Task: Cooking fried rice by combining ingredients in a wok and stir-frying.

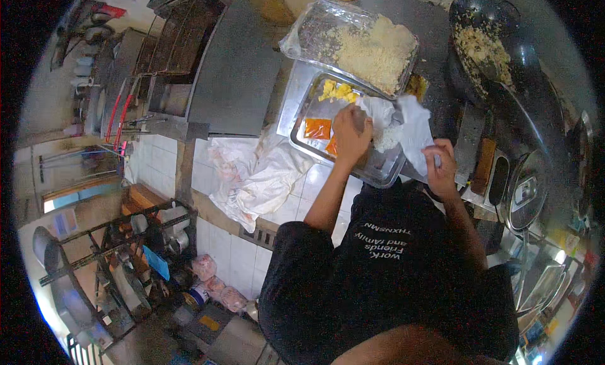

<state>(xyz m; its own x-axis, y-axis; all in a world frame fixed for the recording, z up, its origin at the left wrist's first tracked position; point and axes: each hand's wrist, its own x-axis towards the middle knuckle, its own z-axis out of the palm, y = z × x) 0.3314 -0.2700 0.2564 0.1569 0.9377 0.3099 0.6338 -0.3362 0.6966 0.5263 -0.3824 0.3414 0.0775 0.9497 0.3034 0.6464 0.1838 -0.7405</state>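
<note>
My right hand pinches the edge of a white bag, which hangs over the right end of a metal tray. White crumbly stuff lies in the tray below the bag. My left hand is over the middle of the tray with its fingers curled, close to a crumpled white wrapper; what they hold is hidden. Beside that hand, flat orange packets rest on the tray floor. Yellow chunks lie at the tray's far left.
Beyond the tray, a plastic-lined tray holds pale crumbly food. At far right stands a dark wok with similar food and a long-handled ladle. A round metal lid leans near my right arm. White sacks lie at left.
</note>
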